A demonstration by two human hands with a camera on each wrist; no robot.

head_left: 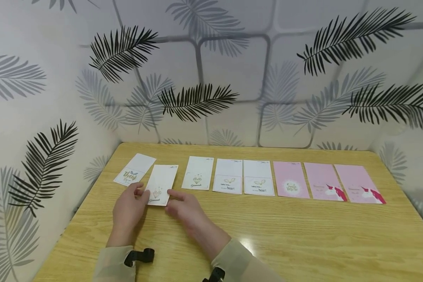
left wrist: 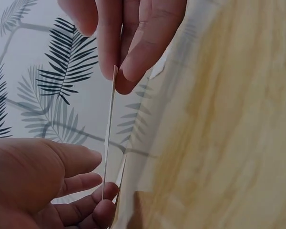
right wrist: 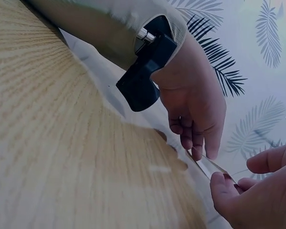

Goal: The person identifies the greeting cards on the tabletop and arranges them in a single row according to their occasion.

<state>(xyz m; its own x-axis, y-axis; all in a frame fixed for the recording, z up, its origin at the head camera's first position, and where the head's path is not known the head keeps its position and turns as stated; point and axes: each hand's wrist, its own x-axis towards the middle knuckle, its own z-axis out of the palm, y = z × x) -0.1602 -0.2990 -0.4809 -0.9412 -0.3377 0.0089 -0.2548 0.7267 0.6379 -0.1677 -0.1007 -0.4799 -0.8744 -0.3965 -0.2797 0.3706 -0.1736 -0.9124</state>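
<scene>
A white card (head_left: 163,181) with a gold diamond print is held between my two hands, just above the tabletop at the left. My left hand (head_left: 128,207) pinches its left edge near the lower corner; my right hand (head_left: 188,209) grips the right edge opposite. Seen edge-on in the left wrist view, the card (left wrist: 108,129) is a thin line between the fingers of both hands. To its left, a white "Thank you" card (head_left: 135,168) lies tilted on the table, close to my left fingers. Another white diamond card (head_left: 197,172) lies to the right.
Along the back of the wooden table (head_left: 285,235), the row continues with two white "heart" cards (head_left: 228,175), a pink "smile" card (head_left: 291,179) and two pink unicorn cards (head_left: 325,181). A leaf-patterned wall (head_left: 232,129) stands behind and at the left.
</scene>
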